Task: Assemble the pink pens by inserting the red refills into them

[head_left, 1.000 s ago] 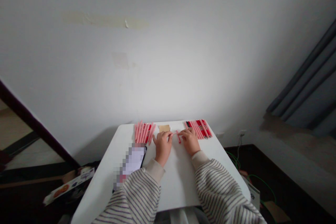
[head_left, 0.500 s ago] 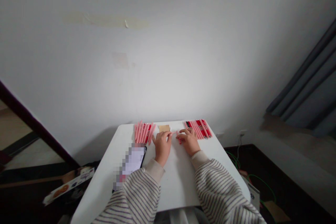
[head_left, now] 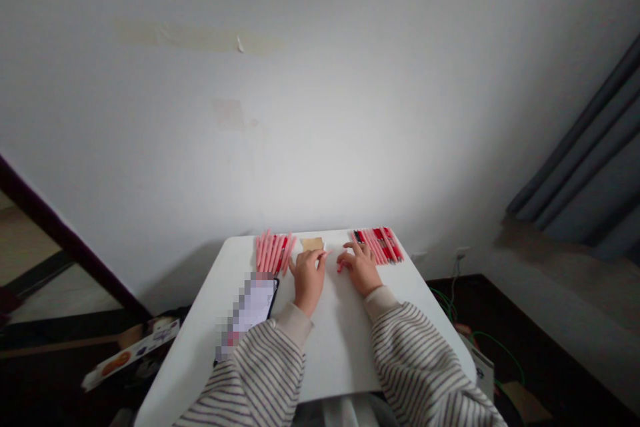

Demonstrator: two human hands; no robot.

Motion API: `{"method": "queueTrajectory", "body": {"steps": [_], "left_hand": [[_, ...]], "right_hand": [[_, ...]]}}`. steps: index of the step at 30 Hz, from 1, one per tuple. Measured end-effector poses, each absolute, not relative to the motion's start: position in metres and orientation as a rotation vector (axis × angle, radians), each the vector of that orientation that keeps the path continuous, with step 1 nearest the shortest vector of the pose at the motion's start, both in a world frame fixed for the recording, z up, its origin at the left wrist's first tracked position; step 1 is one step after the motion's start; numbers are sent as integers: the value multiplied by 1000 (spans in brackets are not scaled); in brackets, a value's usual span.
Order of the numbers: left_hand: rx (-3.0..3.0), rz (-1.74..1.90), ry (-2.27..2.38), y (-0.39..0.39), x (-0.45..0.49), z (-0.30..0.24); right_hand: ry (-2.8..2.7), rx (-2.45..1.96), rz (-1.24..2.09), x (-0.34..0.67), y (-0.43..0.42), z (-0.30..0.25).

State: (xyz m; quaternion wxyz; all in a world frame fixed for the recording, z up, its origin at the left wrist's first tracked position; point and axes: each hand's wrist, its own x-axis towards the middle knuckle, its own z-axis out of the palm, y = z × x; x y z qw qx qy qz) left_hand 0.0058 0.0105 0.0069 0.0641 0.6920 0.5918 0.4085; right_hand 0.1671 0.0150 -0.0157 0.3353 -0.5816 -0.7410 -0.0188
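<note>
My left hand is closed, its fingertips pinching a slim pink pen part whose end points right. Across a small gap, my right hand curls its fingers around another pink pen part, mostly hidden by them. Left of my left hand lies a row of pink and red pens. A second row of pink, red and dark pens lies just beyond my right hand. Behind my left fingertips is a small tan piece, perhaps card or paper.
Everything rests on a small white table against a grey-white wall. A phone, partly blurred out, lies by my left forearm. Green cables and boxes are on the floor at right. A dark curtain hangs at right.
The pink piece that reached between my two hands now shows a gap. My left hand has shifted slightly left, and my right fingers have moved a little.
</note>
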Motion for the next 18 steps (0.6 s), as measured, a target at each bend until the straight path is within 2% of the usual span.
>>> {"method": "queueTrajectory", "body": {"steps": [18], "left_hand": [[2086,1296,1755,13,6,3]], "right_hand": [[-1783,-1486,-88,167,13,-4]]}}
